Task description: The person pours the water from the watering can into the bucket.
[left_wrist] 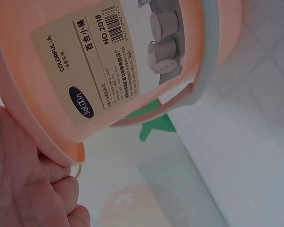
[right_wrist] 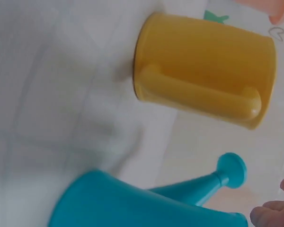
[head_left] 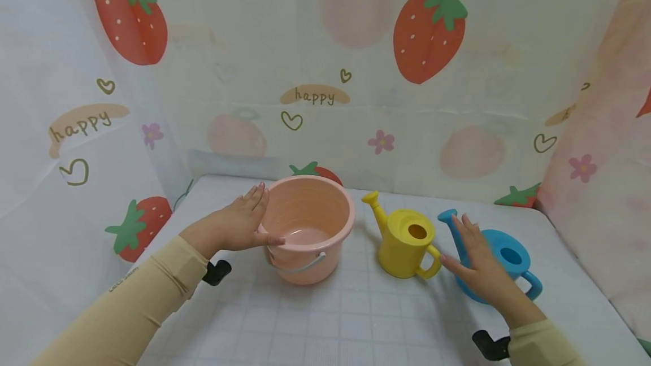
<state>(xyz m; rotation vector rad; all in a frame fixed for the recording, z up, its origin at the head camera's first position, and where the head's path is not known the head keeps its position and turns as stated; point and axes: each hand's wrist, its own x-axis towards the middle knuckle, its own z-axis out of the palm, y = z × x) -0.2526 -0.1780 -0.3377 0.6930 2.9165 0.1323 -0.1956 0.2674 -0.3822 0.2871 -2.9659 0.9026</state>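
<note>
A pink plastic bucket stands upright on the table, its pale handle hanging down the front. My left hand rests at the left of its rim, fingers extended and thumb stretched across the near edge. In the left wrist view, a printed label covers part of the bucket's side. Right of the bucket is a yellow watering can, spout toward the back left. My right hand hovers with spread fingers over a blue watering can, hiding part of its body; any contact is unclear.
The white table has a faint grid pattern. Hanging cloth with strawberries and "happy" lettering encloses the back and both sides. A thin dark green cord shows near the table's back left corner.
</note>
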